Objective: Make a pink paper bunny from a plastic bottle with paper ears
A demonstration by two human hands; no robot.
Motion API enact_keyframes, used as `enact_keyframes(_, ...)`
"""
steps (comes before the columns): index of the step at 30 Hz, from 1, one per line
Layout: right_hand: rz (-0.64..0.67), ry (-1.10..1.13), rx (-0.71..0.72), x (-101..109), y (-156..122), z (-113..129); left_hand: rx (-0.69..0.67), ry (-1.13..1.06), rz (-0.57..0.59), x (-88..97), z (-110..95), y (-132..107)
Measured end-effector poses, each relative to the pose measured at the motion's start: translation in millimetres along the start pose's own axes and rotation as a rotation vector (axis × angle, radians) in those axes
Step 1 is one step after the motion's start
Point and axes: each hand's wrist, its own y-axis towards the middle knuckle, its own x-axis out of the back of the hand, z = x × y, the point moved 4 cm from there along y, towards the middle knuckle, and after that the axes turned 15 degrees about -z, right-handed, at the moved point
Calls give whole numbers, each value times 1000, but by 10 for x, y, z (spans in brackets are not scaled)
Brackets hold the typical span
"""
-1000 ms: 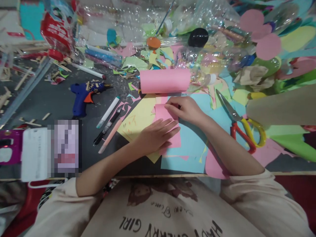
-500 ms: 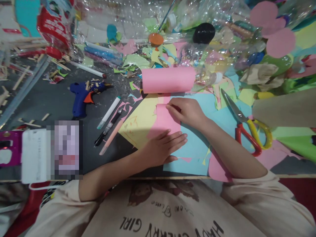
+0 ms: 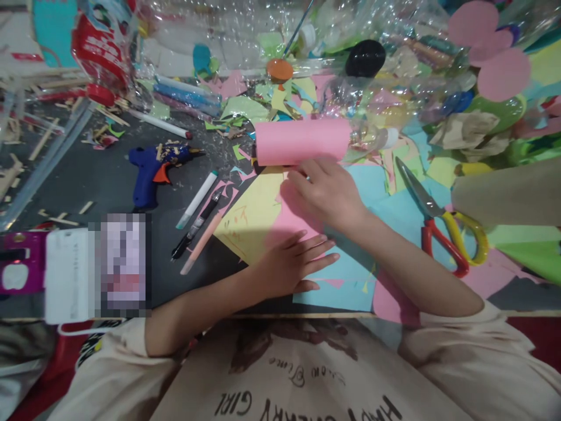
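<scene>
My left hand (image 3: 298,263) lies flat with its fingers spread, holding down the lower part of a pink sheet of paper (image 3: 298,219). Over the upper end of that sheet is my right hand (image 3: 326,190), fingers bent and slightly apart, the tips resting on the paper. Nothing shows pinched in it, though its palm side is hidden. Just beyond its knuckles lies a plastic bottle (image 3: 370,137) wrapped in pink paper (image 3: 302,142). Under the pink sheet are a yellow sheet (image 3: 245,225) and a light blue sheet (image 3: 346,280).
Right of my hands, open scissors (image 3: 432,210) with red and yellow handles lie on paper. To the left are a blue glue gun (image 3: 146,175), a green-tipped marker (image 3: 197,199) and a black pen (image 3: 197,225). Clear plastic bottles and paper scraps (image 3: 245,108) fill the back.
My right hand has let go of the pink sheet's raised edge and shifted up and forward, fingers now over it. The sheet's end lies lower. My left hand stays, fingers spread a little wider.
</scene>
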Motion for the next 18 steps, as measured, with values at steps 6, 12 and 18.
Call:
enact_keyframes(6,180,261,406,-132,492,749,38,-25,115,4,27,35)
enact_keyframes(12,241,281,551,-251,723,1103,54,-37,122,-20,34,17)
enact_keyframes(18,210,304,483,-283,667,905,12,-11,115,12,29,30)
